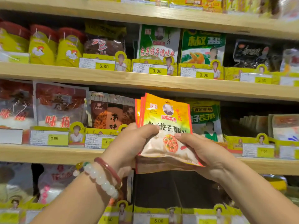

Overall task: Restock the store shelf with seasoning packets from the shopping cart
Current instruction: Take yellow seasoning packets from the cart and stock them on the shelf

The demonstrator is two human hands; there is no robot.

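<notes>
While both hands pinch packets | left fingers curled atop | right fingers curled atop

Glossy plastic seasoning packets sit against matt pale wooden shelf boards, whose front edges carry smooth paper price tags.

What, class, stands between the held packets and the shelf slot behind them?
Nothing visible does. Both hands, left and right, grip the packets before the middle shelf; green packets stand just right of them.
</notes>
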